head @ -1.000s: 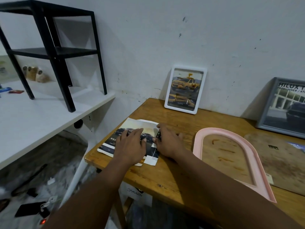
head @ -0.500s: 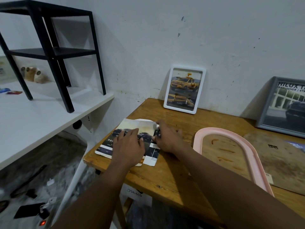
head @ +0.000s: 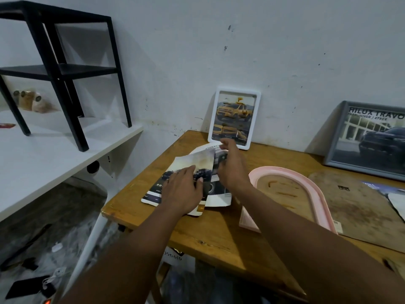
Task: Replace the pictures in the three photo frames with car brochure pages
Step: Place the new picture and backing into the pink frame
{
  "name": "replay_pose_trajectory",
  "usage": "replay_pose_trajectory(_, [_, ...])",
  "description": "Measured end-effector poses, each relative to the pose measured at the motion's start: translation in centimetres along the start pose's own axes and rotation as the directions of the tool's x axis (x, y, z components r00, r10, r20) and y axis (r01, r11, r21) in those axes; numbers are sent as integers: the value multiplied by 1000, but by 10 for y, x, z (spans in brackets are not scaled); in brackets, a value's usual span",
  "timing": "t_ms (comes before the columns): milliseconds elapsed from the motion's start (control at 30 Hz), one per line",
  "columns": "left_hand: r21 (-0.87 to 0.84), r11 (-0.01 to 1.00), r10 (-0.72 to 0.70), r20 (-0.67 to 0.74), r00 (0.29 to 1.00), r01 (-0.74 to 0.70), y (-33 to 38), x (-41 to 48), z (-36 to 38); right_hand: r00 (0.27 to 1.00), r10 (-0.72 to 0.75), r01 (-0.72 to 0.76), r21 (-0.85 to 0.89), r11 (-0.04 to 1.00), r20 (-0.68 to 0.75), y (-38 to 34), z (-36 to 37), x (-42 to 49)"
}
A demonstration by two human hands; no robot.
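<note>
A car brochure (head: 192,167) lies on the left part of the wooden table (head: 219,233). My left hand (head: 183,191) presses flat on it. My right hand (head: 230,165) pinches the right-hand page and lifts it off the table. A pink arched frame (head: 317,185) lies flat to the right, with bare wood showing through it. A white frame (head: 234,117) with a yellow car page leans on the wall behind. A grey frame (head: 368,139) with a dark car page leans at the far right.
A brown backing board (head: 355,207) lies beside the pink frame, with a paper sheet (head: 396,202) at the right edge. A white desk (head: 54,150) with a black shelf stand (head: 63,69) is on the left. A power strip and clutter lie on the floor (head: 43,281).
My right hand has risen from the brochure and pulled a page up and back toward the white frame. My left hand stays pressed on the brochure.
</note>
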State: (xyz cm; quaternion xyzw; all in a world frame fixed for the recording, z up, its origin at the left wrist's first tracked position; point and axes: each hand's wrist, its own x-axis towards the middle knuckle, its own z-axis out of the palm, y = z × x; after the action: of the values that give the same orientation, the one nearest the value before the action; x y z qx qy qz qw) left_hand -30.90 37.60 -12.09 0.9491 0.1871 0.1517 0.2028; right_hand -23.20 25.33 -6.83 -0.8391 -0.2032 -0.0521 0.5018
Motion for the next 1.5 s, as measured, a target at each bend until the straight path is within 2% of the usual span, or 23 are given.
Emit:
replay_pose_trajectory(167, [44,997,53,72,996,-57,26,0,10,998,-1,-7,-124,992,-63,28,-72,9])
replay_pose_trajectory(300, [77,987,138,10,990,-138,52,4,18,994,70,-82,-152,985,-81,58,-137,6])
replay_pose_trajectory(433, [-104,964,252,87,964,-243,95,5,24,980,176,-187,-131,973,-90,89,-178,-10])
replay_pose_trajectory(567, [-183,933,340,159,927,-311,125,-3,42,976,218,-214,-215,953,-7,113,-187,-29])
replay_pose_trajectory(700, [-124,926,373,145,917,-357,128,-5,50,982,188,-165,-358,919,29,123,-181,-43])
replay_pose_trajectory(833, [-138,926,368,112,923,-353,123,-2,50,991,132,-97,-649,754,6,124,-170,-54])
replay_pose_trajectory(900, [-163,926,360,112,926,-340,122,-3,52,991,133,-89,-674,733,14,124,-164,-56])
replay_pose_trajectory(1033, [-236,921,341,105,934,-309,126,-5,61,993,120,-104,-640,761,-19,125,-170,-54])
replay_pose_trajectory(1133, [-275,916,331,114,937,-290,135,-4,71,962,167,-266,-597,757,-217,130,-196,-53])
replay_pose_trajectory(1233, [-244,921,344,147,927,-303,147,-2,81,876,310,-480,-597,642,-370,147,-236,-58])
replay_pose_trajectory(1333, [-163,931,349,144,926,-326,156,3,87,780,468,-624,-574,531,-414,163,-269,-68])
replay_pose_trajectory(1400, [-159,932,347,140,927,-325,157,6,89,747,520,-662,-541,519,-415,169,-277,-72])
replay_pose_trajectory(1500, [-164,930,350,133,927,-328,152,9,89,738,528,-674,-512,533,-421,171,-274,-69])
